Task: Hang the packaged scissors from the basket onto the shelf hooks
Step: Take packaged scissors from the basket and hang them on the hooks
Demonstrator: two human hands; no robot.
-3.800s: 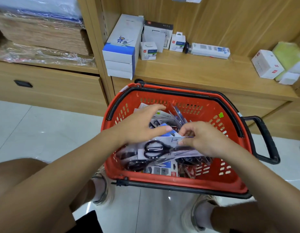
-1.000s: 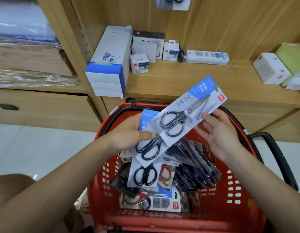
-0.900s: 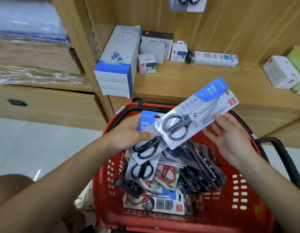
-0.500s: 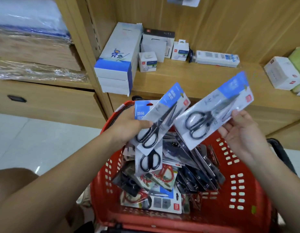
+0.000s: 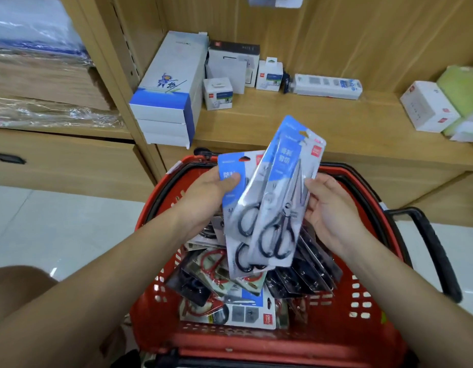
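- My left hand (image 5: 208,193) grips the rear scissor packs (image 5: 231,203), thumb pressed on a blue header card.
- The fingers of my right hand (image 5: 329,211) lie against the right edge of the front pack (image 5: 281,187); I cannot tell whether they grip it.
- The held packs stand nearly upright above the red basket (image 5: 360,301), which is perforated plastic with a black rim.
- Loose packs (image 5: 304,277) lie heaped inside it: glossy clear blisters on card.
- Beyond is a wooden shelf (image 5: 296,123) carrying stacked white cartons (image 5: 166,102).

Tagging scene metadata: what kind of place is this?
Probably a stationery shop: a red shopping basket full of carded scissors packs, small boxed goods on a wooden display shelf.
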